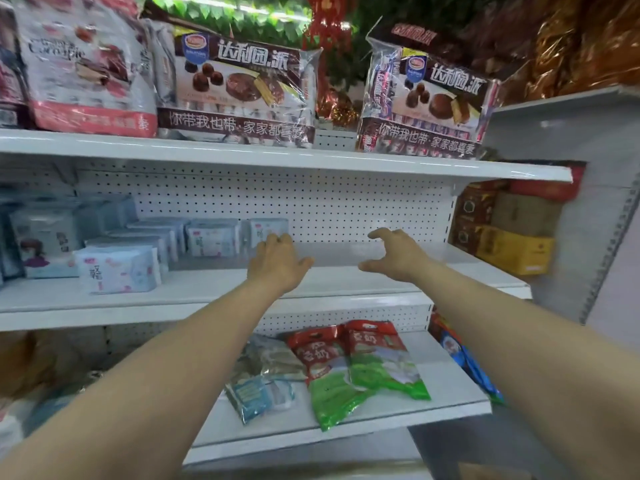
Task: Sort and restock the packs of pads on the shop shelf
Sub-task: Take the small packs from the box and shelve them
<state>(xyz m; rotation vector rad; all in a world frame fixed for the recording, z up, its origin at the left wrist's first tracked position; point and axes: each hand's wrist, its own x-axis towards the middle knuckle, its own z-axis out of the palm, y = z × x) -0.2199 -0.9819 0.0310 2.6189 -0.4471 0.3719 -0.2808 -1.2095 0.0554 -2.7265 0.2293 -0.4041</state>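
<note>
Both my arms reach into the middle shelf (346, 282). My left hand (277, 263) is at a small white pack of pads (267, 227) standing against the pegboard back; its fingertips cover the pack's lower edge, and I cannot tell whether they grip it. My right hand (394, 254) hovers over bare shelf to the right, fingers loosely curled, holding nothing. A row of pale blue and white pad packs (119, 270) runs from the shelf's front left towards the back, with another pack (212, 237) beside the one at my left hand.
The top shelf (277, 157) just above my hands carries large snack bags (239, 88). The lower shelf holds red-and-green bags (360, 365) and a small blue pack (259, 396). Cardboard boxes (512, 247) stand to the right behind the shelf end.
</note>
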